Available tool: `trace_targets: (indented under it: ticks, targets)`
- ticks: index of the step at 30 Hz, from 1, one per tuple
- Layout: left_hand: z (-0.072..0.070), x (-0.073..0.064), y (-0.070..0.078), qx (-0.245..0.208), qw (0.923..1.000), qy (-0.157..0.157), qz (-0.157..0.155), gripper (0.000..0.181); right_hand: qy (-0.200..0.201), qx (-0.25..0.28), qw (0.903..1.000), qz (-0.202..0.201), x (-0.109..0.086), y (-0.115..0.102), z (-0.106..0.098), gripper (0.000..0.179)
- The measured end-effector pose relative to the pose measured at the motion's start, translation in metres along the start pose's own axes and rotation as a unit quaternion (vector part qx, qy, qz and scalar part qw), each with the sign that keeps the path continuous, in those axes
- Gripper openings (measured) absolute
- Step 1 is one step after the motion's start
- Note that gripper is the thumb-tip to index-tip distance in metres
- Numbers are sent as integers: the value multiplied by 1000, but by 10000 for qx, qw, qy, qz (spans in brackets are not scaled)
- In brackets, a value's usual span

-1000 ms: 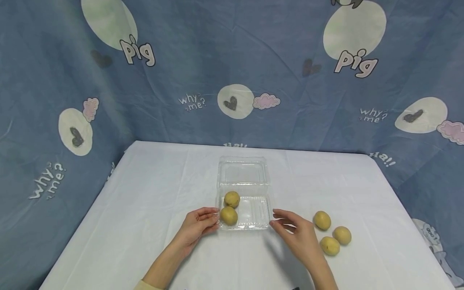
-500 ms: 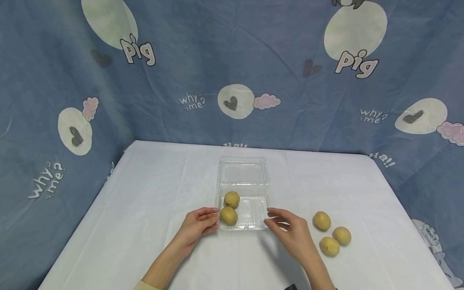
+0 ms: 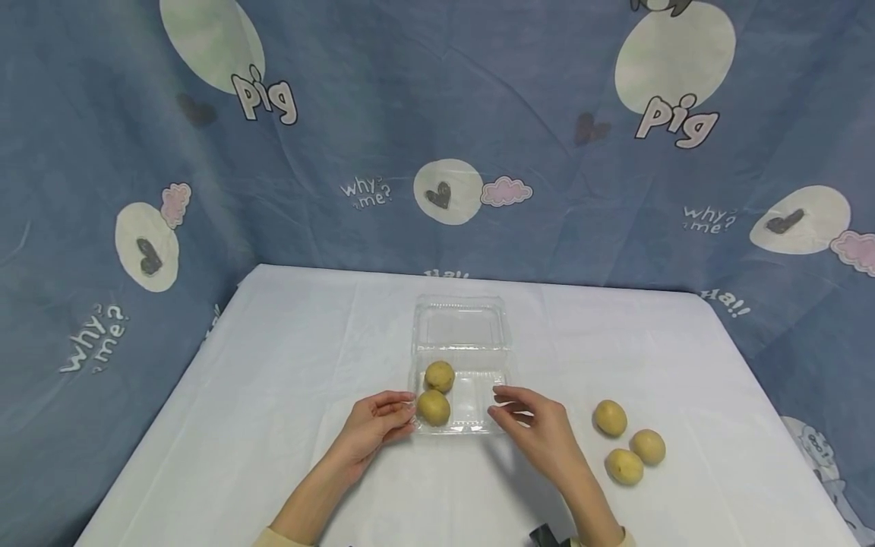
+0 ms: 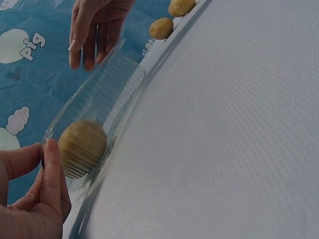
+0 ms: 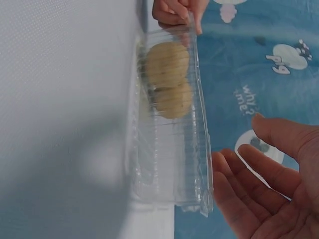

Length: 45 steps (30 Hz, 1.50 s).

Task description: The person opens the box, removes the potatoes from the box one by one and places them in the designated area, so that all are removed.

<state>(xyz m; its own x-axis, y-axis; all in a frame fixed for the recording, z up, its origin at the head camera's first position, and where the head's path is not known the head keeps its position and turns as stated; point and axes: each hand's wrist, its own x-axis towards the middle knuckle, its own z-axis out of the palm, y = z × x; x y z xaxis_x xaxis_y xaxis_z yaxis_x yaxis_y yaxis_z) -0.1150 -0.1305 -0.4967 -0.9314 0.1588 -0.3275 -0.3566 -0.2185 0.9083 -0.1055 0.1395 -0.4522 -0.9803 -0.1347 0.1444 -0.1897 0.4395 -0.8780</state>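
A clear plastic clamshell container (image 3: 472, 406) lies with its lid (image 3: 459, 323) folded back on the white table. Two round yellow-brown potatoes (image 3: 434, 408) sit in the left side of its base, one behind the other. My left hand (image 3: 374, 427) pinches the rim at the left between thumb and fingers, as the left wrist view shows beside a potato (image 4: 82, 148). My right hand (image 3: 541, 433) hovers at the container's right side, overlapping it in the head view. In the right wrist view its fingers (image 5: 249, 191) are spread and loosely bent, with nothing between them.
Three more potatoes (image 3: 625, 466) lie in a loose group on the table to the right of my right hand. A blue printed cloth (image 3: 383, 99) hangs behind the table (image 3: 307, 327) and along its sides. A small black object (image 3: 544, 535) shows by my right wrist.
My right hand has moved left, from just outside the container's right edge to over its right side. The left hand keeps its grip on the rim, and the potatoes stay put.
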Motion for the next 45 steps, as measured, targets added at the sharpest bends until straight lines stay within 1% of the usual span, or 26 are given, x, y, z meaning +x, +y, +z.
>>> trace_targets:
  ticks: [6,13,26,30,38,45]
  targets:
    - [0,0,1,0,10000,-26,52,39,-48,-120,9999,-65,5,-2,3,28]
    - [0,1,0,-17,10000,-12,45,38,-99,-251,9994,-197,9,1,8,27]
    - [0,0,0,-22,10000,-6,38,39,-232,-360,9989,-173,17,5,14,28]
    - [0,0,-1,-19,10000,-1,42,39,-216,-275,9992,-204,18,6,17,30]
    - [0,0,-1,2,10000,20,50,38,-305,-166,9990,-278,22,7,23,32]
    - [0,0,0,-10,10000,12,45,38,-386,-36,9990,-207,27,7,28,32]
